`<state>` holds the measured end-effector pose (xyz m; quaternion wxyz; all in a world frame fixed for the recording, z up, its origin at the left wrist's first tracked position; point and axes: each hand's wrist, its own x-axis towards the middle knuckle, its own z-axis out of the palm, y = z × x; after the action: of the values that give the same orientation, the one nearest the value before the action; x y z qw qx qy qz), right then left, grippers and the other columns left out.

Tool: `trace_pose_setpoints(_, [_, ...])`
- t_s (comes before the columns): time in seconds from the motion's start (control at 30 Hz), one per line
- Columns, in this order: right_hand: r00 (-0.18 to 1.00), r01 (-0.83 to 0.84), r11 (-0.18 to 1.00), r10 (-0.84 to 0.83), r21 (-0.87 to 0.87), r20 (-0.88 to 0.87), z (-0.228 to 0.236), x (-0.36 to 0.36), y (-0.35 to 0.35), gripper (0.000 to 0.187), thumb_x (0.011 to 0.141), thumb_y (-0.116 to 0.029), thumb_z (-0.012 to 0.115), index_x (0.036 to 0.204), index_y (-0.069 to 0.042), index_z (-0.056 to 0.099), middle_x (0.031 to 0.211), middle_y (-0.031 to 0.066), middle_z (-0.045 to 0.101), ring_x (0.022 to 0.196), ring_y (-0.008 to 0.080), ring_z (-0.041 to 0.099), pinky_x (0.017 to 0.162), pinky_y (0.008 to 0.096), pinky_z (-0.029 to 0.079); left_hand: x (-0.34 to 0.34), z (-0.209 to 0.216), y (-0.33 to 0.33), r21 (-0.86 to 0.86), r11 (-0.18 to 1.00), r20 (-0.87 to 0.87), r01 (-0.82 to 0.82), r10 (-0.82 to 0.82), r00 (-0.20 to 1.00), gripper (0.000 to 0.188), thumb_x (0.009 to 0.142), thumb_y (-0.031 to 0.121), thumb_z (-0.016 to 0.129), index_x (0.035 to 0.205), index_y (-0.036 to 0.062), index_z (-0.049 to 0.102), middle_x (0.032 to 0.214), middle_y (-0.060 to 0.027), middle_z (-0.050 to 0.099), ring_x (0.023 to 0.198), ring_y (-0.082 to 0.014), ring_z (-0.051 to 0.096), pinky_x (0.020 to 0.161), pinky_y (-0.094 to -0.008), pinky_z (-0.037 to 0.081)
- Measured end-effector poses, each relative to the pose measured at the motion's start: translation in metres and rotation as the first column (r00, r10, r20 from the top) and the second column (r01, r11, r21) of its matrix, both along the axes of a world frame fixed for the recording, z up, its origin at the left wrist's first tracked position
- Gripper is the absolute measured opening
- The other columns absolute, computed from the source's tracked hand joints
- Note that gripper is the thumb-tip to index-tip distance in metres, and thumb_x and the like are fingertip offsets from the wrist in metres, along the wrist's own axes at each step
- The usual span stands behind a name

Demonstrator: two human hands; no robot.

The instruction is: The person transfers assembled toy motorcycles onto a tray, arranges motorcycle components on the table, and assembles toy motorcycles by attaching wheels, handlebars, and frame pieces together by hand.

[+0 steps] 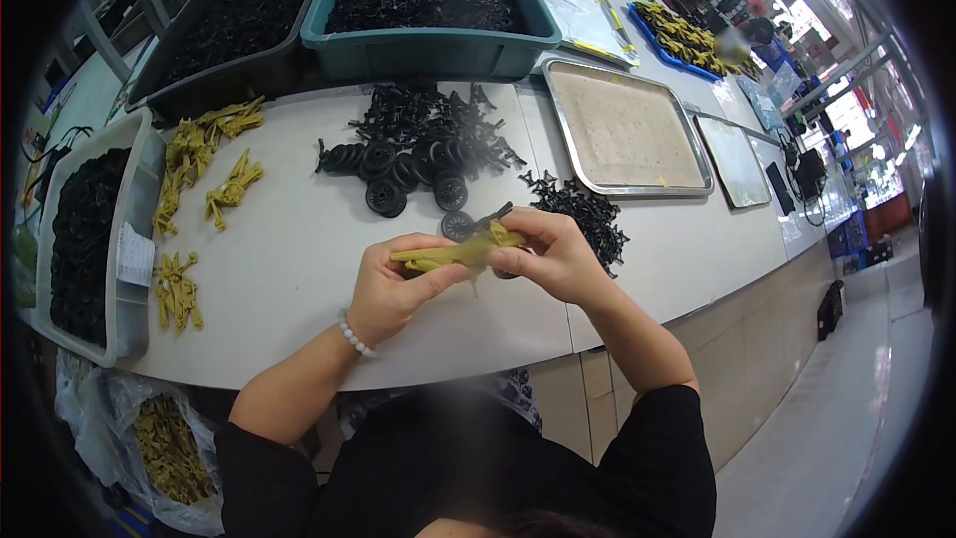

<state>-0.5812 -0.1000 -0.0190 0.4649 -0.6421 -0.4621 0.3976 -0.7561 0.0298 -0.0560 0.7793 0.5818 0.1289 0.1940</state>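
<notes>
My left hand (394,282) grips one end of a yellow plastic toy part (434,257), fingers and thumb closed on it. My right hand (551,257) pinches its other end, where a thin black piece (498,213) sticks out by the fingers. A blur covers part of the join, so I cannot tell how they fit. Just beyond my hands lies a black spoked toy wheel (457,226). More black wheels (385,196) are gathered farther back, against a heap of black plastic parts (403,112). Small black pieces (578,222) are piled to the right.
Yellow parts (235,187) lie at the left beside a pale bin (127,269) of black pieces. A teal tub (428,52) and a dark tub (229,90) stand behind. A metal-rimmed tray (627,125) sits at the right. Below left hangs a plastic bag (100,418) of yellow parts.
</notes>
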Motion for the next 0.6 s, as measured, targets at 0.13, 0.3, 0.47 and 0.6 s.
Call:
trace_pose_setpoints(0.13, [0.997, -0.02, 0.989, 0.009, 0.144, 0.074, -0.01, -0.002, 0.0, 0.029, 0.083, -0.022, 0.069, 0.097, 0.003, 0.06, 0.084, 0.009, 0.064, 0.072, 0.013, 0.061, 0.067, 0.0253, 0.047, -0.003, -0.004, 0.002, 0.046, 0.999, -0.05, 0.018, -0.016, 0.999, 0.027, 0.081, 0.003, 0.071, 0.105, -0.0039, 0.062, 0.093, -0.0047, 0.067, 0.083, -0.0071, 0.061, 0.074, -0.0204, 0.048])
trace_pose_setpoints(0.3, [0.982, 0.19, 0.98, -0.188, -0.056, 0.029, 0.006, 0.051, 0.004, 0.025, 0.087, -0.02, 0.063, 0.104, -0.003, 0.063, 0.083, 0.0042, 0.065, 0.075, 0.0101, 0.06, 0.068, 0.0247, 0.048, 0.003, -0.011, 0.001, 0.045, 0.998, 0.052, 0.042, -0.044, 0.998, 0.06, 0.078, 0.006, 0.074, 0.131, -0.0013, 0.045, 0.12, -0.0105, 0.057, 0.104, -0.0121, 0.056, 0.089, -0.0261, 0.045])
trace_pose_setpoints(0.47, [0.868, 0.495, 0.848, -0.491, 0.189, -0.072, -0.006, 0.228, 0.022, 0.027, 0.093, -0.022, 0.057, 0.106, 0.0, 0.064, 0.086, -0.0011, 0.061, 0.071, 0.0061, 0.05, 0.063, 0.0212, 0.039, 0.007, -0.009, 0.001, 0.071, 0.992, -0.028, 0.105, -0.103, 0.994, 0.081, 0.078, 0.009, 0.074, 0.142, 0.0067, 0.026, 0.13, -0.0127, 0.046, 0.107, -0.0192, 0.055, 0.09, -0.0301, 0.046])
trace_pose_setpoints(0.6, [0.787, 0.612, 0.777, -0.616, 0.149, -0.022, -0.038, 0.289, 0.053, 0.026, 0.091, -0.022, 0.059, 0.102, 0.0, 0.066, 0.082, -0.0014, 0.06, 0.071, 0.0063, 0.049, 0.062, 0.0213, 0.037, 0.005, -0.011, 0.001, 0.088, 0.981, -0.115, 0.175, -0.164, 0.98, 0.066, 0.081, 0.003, 0.068, 0.137, 0.0051, 0.033, 0.117, -0.011, 0.054, 0.098, -0.016, 0.058, 0.086, -0.0291, 0.049])
